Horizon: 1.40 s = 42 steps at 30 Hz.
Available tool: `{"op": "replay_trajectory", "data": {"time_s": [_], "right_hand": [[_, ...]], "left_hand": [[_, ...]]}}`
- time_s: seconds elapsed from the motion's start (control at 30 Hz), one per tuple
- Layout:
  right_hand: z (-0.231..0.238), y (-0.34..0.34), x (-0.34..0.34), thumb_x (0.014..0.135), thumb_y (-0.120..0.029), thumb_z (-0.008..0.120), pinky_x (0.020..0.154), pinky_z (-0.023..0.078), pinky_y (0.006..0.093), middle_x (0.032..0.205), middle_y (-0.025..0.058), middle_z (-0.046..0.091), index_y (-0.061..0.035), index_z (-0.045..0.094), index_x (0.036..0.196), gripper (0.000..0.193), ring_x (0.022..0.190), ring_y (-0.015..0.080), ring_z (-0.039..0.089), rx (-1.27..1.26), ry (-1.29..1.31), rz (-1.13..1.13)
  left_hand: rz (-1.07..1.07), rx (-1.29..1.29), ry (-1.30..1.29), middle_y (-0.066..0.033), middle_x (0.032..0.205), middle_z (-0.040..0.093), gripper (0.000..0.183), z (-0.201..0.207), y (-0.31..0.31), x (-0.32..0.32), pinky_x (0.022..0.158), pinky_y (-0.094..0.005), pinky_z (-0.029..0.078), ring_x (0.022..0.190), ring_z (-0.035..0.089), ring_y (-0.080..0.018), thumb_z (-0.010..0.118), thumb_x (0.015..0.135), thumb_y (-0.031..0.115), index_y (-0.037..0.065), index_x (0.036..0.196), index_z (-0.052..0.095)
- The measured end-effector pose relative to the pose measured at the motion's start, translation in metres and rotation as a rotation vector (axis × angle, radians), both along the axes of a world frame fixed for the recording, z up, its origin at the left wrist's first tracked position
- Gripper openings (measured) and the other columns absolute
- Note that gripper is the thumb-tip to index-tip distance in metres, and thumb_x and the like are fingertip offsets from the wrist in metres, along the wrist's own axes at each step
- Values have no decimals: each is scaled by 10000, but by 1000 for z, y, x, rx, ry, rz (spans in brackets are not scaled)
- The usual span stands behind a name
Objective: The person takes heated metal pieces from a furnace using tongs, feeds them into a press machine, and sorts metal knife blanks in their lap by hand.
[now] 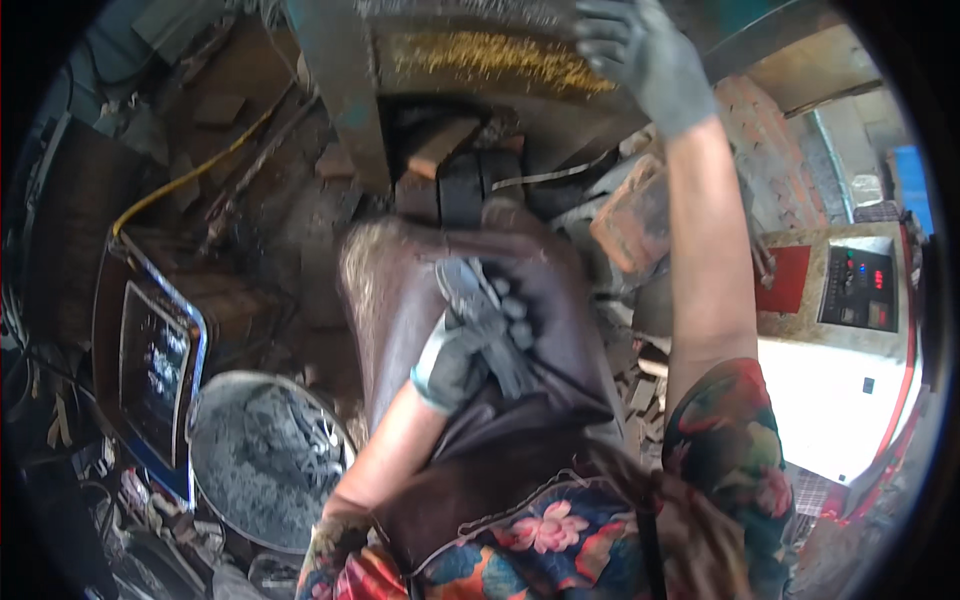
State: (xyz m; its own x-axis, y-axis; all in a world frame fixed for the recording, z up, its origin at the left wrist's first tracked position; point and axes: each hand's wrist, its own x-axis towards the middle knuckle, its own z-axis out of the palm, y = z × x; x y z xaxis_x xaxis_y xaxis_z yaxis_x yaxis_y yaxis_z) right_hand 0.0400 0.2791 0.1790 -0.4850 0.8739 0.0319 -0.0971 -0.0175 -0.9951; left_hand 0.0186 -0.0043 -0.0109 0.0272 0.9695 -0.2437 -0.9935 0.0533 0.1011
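My left hand [468, 350], in a grey-coated glove with a pale cuff, is closed around a few flat dark grey metal pieces [468, 283] above my lap. Their exact kind I cannot make out. Fingers extended and somewhat apart, my gloved right hand [645, 60] reaches far forward over a metal workbench [340, 75]. Yellow-gold shavings or small bits [500, 58] lie on the bench beside that hand. A dark brown apron [400, 290] covers my lap beneath the left hand.
At left stands a round bucket [215, 420] holding grey pieces, near a metal-framed box [195, 330]. A white machine cabinet [840, 400] with a control panel [858, 290] is at right. Bricks [635, 215] and rubble surround my legs. A yellow hose [185, 180] runs at upper left.
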Motion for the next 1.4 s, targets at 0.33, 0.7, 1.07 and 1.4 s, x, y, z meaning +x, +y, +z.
{"op": "replay_trajectory", "data": {"time_s": [0.33, 0.7, 1.07, 1.4], "right_hand": [[-104, -171, 139, 907, -405, 579, 642, 489, 420, 725, 143, 631, -61, 648, 798, 368, 677, 293, 634, 516, -859, 623], [-122, -162, 180, 946, -215, 587, 526, 463, 288, 749, 22, 604, -18, 650, 949, 207, 590, 152, 580, -173, -303, 12], [-173, -91, 296, 973, -97, 489, 885, 515, 338, 1172, 110, 643, -10, 540, 1290, 333, 1055, 209, 635, -344, 342, -682], [-179, -89, 278, 963, -60, 494, 867, 537, 318, 1146, 140, 650, 31, 523, 1273, 325, 993, 214, 656, -369, 294, -687]], "left_hand": [[115, 21, 17, -69, 1288, 560, 500, 8, 4, 2, 1049, -459, 442, 1225, 532, -287, 696, 841, 63, 145, 1293, 499], [151, 30, 227, -33, 1133, 596, 391, -3, 3, 12, 959, -437, 479, 1064, 585, -251, 714, 853, 184, 152, 1200, 536], [61, 51, 216, -5, 1111, 579, 403, 5, 11, 16, 920, -401, 497, 1016, 575, -206, 709, 835, 83, 183, 1189, 543], [61, -1, 210, -12, 1093, 575, 363, 6, 8, 15, 908, -405, 498, 1001, 567, -212, 722, 827, 98, 177, 1145, 565]]}}
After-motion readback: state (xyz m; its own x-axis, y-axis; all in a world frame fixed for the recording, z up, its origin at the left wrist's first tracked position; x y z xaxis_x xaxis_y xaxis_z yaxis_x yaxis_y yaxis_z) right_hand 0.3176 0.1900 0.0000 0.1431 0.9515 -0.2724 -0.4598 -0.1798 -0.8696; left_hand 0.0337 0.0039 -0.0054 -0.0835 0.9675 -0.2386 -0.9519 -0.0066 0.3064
